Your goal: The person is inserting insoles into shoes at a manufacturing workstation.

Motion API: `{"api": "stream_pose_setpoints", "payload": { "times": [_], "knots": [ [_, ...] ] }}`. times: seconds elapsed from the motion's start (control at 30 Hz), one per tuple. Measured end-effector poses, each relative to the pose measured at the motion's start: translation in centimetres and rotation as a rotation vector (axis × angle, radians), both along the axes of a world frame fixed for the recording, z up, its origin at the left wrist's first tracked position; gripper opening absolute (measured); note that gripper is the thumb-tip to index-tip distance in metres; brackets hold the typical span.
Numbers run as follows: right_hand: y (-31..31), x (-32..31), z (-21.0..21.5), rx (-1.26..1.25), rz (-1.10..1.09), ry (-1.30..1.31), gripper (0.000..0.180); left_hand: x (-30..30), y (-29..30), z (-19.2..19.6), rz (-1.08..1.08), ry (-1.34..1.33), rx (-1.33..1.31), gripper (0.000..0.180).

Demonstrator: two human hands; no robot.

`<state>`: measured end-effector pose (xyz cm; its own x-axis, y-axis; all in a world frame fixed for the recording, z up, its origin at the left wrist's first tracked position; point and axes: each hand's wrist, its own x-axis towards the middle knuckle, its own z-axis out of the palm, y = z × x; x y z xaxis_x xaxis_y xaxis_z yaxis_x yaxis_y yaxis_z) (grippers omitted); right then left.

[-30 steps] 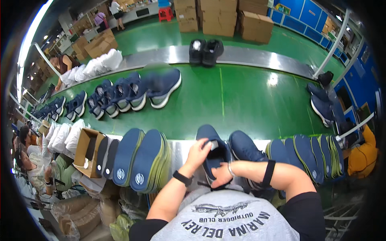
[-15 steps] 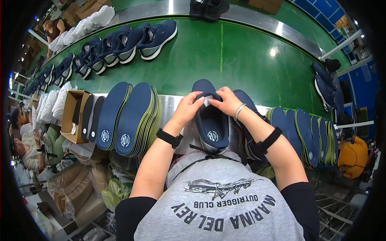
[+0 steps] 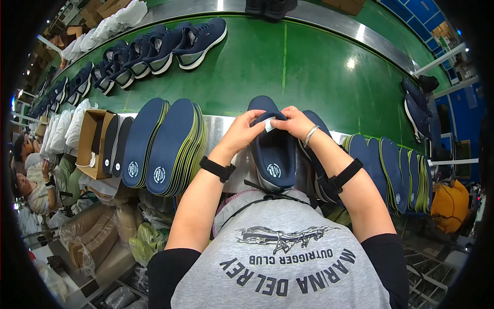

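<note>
A dark navy shoe [image 3: 265, 154] stands upright right in front of me, heel toward my body, with a navy insole [image 3: 273, 169] bearing a white round print inside it. My left hand [image 3: 243, 130] pinches the left edge of the shoe's tongue at the opening. From the other side, my right hand [image 3: 295, 125] grips the tongue too, its thumb at a small white label [image 3: 269, 124] on the inside. Both hands are closed. A second navy shoe [image 3: 315, 123] stands just to the right, partly under my right forearm.
Stacks of navy insoles with yellow-green edges [image 3: 170, 144] stand left, more insoles [image 3: 389, 170] right. Beside the left ones is an open cardboard box [image 3: 88, 147]. Shoes [image 3: 198, 44] line the green conveyor belt [image 3: 247, 67], with black shoes [image 3: 271, 7] beyond. Other people sit at far left.
My hands have shifted slightly on the tongue, and the white label shows flatter and more fully. The whole view has moved a little; the shoe stays in place before me.
</note>
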<state>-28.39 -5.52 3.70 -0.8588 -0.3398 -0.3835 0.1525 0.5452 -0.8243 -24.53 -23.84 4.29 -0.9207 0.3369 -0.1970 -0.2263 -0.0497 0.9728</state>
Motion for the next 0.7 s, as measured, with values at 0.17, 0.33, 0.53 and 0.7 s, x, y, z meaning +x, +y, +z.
{"api": "stream_pose_setpoints", "payload": {
  "times": [0.17, 0.33, 0.53, 0.7],
  "knots": [
    [-0.2, 0.1, 0.4, 0.025, 0.001, 0.024, 0.034, -0.1, 0.0, -0.4, 0.0, -0.01, 0.024, 0.037],
    [-0.1, 0.0, 0.6, 0.038, -0.004, 0.015, 0.035, -0.2, 0.0, -0.6, 0.002, -0.022, 0.031, 0.037],
    [0.0, 0.3, 0.3, 0.037, -0.024, 0.024, 0.036, 0.0, 0.2, -0.7, 0.017, 0.006, 0.016, 0.036],
    [0.6, 1.0, 0.6, 0.107, 0.104, 0.164, 0.052, 0.4, 0.9, -1.1, 0.085, 0.098, -0.01, 0.032]
  ]
}}
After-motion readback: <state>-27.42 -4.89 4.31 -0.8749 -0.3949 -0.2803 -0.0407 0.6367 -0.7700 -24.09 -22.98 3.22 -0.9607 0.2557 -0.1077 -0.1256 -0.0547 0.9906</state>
